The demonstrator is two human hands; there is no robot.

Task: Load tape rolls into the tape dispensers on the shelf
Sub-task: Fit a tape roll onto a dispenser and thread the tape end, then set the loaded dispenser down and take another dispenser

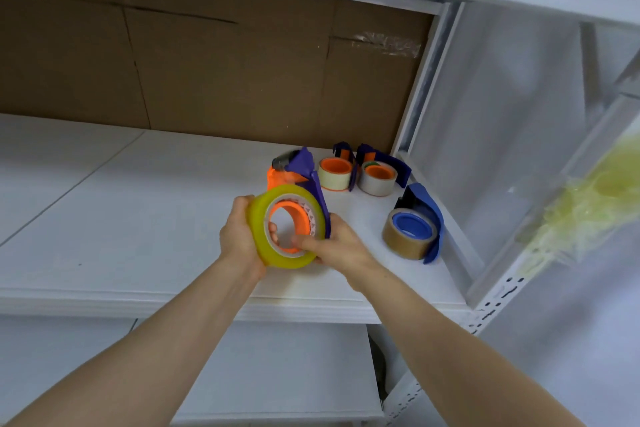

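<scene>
White shelf (138,204), yellow tape roll (287,227) hiding dispenser (304,166) — blurred.

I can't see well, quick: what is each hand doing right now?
Left hand: closed on the yellow tape roll's outer edge.
Right hand: gripping the same roll and the purple dispenser, thumb in the orange core.

Both hands hold a yellow tape roll (287,226) on an orange-and-purple dispenser (304,170) above the white shelf (138,218): left hand (239,236) cups its outer edge, right hand (337,246) reaches fingers into its core. Right of it, a blue dispenser (420,215) holds brown tape.
</scene>
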